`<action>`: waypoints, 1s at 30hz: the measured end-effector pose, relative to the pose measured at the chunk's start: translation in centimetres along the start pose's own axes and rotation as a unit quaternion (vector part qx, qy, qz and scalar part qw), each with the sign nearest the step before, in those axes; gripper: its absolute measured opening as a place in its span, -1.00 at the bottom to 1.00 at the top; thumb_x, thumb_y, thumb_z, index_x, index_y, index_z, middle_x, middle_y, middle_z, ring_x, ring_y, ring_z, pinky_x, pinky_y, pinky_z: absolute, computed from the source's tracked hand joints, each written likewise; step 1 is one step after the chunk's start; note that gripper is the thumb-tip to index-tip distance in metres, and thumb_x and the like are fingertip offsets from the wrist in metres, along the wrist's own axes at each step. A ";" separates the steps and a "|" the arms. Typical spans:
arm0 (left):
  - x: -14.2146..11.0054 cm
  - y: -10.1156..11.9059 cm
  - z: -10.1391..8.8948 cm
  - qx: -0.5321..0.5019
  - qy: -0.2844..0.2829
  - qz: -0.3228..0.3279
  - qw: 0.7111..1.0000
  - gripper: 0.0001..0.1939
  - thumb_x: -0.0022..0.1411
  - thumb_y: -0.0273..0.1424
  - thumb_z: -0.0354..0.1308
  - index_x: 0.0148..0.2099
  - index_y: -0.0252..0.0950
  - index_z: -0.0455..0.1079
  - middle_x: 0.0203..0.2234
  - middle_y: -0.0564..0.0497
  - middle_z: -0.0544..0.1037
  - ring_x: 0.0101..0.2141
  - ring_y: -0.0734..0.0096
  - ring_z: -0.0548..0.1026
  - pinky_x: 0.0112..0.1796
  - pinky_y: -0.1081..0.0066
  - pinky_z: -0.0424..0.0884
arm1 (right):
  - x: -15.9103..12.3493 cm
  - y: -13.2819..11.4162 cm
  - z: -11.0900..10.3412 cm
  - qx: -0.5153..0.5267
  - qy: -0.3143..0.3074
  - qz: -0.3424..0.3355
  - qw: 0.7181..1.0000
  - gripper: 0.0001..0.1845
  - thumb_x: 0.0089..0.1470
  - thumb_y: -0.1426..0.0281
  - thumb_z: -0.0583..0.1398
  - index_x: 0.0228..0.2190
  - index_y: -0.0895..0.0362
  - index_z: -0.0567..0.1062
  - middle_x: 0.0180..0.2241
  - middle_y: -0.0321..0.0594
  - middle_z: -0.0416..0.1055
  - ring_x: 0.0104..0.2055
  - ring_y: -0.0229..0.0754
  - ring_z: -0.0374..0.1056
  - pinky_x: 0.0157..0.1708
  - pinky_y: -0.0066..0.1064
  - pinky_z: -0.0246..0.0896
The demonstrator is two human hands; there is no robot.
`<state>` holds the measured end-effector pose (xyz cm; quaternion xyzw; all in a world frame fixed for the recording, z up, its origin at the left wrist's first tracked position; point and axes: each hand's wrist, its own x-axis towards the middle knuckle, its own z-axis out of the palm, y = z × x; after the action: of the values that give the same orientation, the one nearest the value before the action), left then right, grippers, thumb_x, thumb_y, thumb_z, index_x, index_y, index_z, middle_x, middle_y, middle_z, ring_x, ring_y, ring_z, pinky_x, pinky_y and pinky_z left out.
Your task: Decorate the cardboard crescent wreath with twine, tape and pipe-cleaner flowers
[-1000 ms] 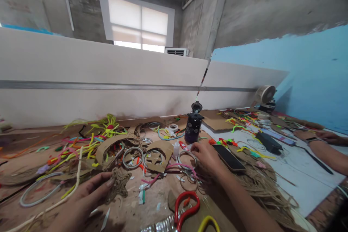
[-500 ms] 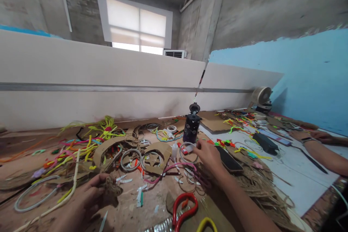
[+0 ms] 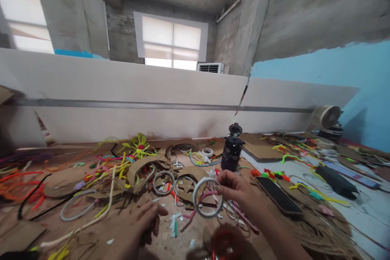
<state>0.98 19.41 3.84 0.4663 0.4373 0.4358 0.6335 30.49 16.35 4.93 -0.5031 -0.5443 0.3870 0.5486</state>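
Observation:
My right hand [image 3: 239, 191] is closed in a pinch on the rim of a pale ring [image 3: 207, 197], held upright a little above the table. A pink pipe cleaner [image 3: 199, 203] shows through and under the ring. My left hand [image 3: 137, 227] lies low at the table's front, fingers curled over a brown twine piece [image 3: 150, 235] that is mostly hidden and blurred. Beyond the ring lie a cardboard ring with a star cut-out [image 3: 185, 183] and another pale ring [image 3: 163, 182].
A dark bottle [image 3: 231, 152] with its cap open stands behind my right hand. A black phone [image 3: 278, 198] lies to the right. Coloured pipe cleaners [image 3: 103, 166] and a large hoop [image 3: 77, 210] litter the left. Red scissor handles [image 3: 224, 245] sit at the front edge. A fan [image 3: 327, 118] stands far right.
My right hand has lifted the pale ring off the table and brought it nearer. The view has swung left, so the other person's arm at the right is out of sight.

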 end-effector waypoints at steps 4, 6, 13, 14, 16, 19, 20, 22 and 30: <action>0.7 -1.5 0.3 0.106 -0.103 0.026 0.989 -0.59 0.08 0.00 0.31 -0.18 -0.19 0.62 -0.67 0.10 0.45 -0.62 0.47 0.28 -0.60 0.53 0.10 | -0.9 0.1 3.4 0.042 -0.102 0.053 0.992 -0.60 -0.12 0.14 0.45 -0.41 0.15 0.49 -0.49 -0.35 0.38 -0.48 -0.31 0.17 -0.49 -0.47 0.02; 0.7 -1.7 0.4 0.090 -0.138 0.047 0.985 -0.58 0.08 -0.02 0.33 -0.12 -0.18 0.63 -0.55 0.04 0.55 -0.46 0.37 0.44 -0.48 0.51 0.25 | -0.9 0.5 4.6 0.046 -0.124 0.063 0.989 -0.59 -0.14 0.14 0.46 -0.42 0.15 0.49 -0.54 -0.39 0.33 -0.51 -0.34 0.12 -0.52 -0.48 -0.06; 0.7 -2.4 0.2 0.028 -0.181 0.044 0.982 -0.64 -0.04 -0.13 0.45 -0.28 -0.29 0.62 -0.47 0.00 0.61 -0.43 0.38 0.47 -0.38 0.47 0.31 | 0.1 -0.1 6.6 -0.064 -0.145 0.011 0.987 -0.67 -0.02 0.12 0.37 -0.40 0.12 0.53 -0.50 -0.33 0.39 -0.45 -0.23 0.24 -0.43 -0.41 0.08; 0.9 -2.5 0.1 0.022 -0.165 0.038 0.985 -0.61 -0.05 -0.12 0.46 -0.26 -0.30 0.61 -0.50 0.01 0.60 -0.48 0.42 0.45 -0.46 0.50 0.25 | 0.0 -0.6 6.8 -0.115 -0.120 -0.023 0.986 -0.72 0.02 0.15 0.35 -0.35 0.11 0.55 -0.42 -0.28 0.44 -0.36 -0.17 0.30 -0.36 -0.37 0.14; 1.2 -2.7 0.0 0.006 -0.130 0.028 0.991 -0.53 -0.10 -0.07 0.47 -0.24 -0.30 0.58 -0.54 0.02 0.58 -0.55 0.45 0.41 -0.59 0.54 0.12 | -0.4 -1.6 7.6 -0.206 -0.064 -0.096 0.972 -0.77 0.09 0.21 0.30 -0.24 0.06 0.55 -0.25 -0.21 0.48 -0.18 -0.06 0.33 -0.19 -0.29 0.18; 1.3 -2.4 -0.1 -0.032 -0.089 0.023 0.995 -0.48 -0.15 -0.05 0.50 -0.21 -0.28 0.54 -0.53 0.02 0.59 -0.57 0.44 0.42 -0.65 0.54 0.07 | -1.5 -2.2 9.4 -0.263 -0.050 -0.156 0.951 -0.84 0.13 0.26 0.24 -0.25 0.05 0.48 -0.20 -0.19 0.46 -0.11 -0.02 0.32 -0.12 -0.25 0.17; 1.3 -2.3 0.0 -0.046 -0.077 0.026 0.996 -0.48 -0.16 -0.07 0.51 -0.21 -0.28 0.53 -0.52 0.00 0.60 -0.55 0.43 0.45 -0.64 0.54 0.09 | -1.8 -2.0 10.1 -0.268 -0.067 -0.161 0.947 -0.85 0.11 0.27 0.24 -0.28 0.05 0.46 -0.23 -0.20 0.46 -0.14 -0.03 0.33 -0.14 -0.26 0.18; 1.1 -2.2 0.1 -0.071 -0.058 0.034 0.995 -0.48 -0.18 -0.07 0.53 -0.24 -0.29 0.52 -0.49 -0.03 0.63 -0.52 0.41 0.48 -0.63 0.55 0.12 | -2.1 -1.1 11.4 -0.265 -0.101 -0.165 0.945 -0.83 0.07 0.30 0.25 -0.28 0.06 0.42 -0.26 -0.21 0.46 -0.20 -0.05 0.34 -0.19 -0.29 0.18; 0.9 -2.0 -0.1 0.005 -0.044 0.056 0.997 -0.57 0.00 -0.04 0.40 -0.23 -0.28 0.57 -0.46 -0.02 0.63 -0.36 0.27 0.54 -0.36 0.44 0.36 | -1.3 3.1 12.4 -0.218 -0.166 -0.150 0.950 -0.72 -0.01 0.50 0.16 -0.19 0.07 0.36 -0.36 -0.27 0.45 -0.35 -0.16 0.35 -0.33 -0.40 0.21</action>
<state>1.37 19.90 1.72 0.5117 0.3841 0.4479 0.6246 18.48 17.35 0.44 -0.4521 -0.7678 0.2503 0.3788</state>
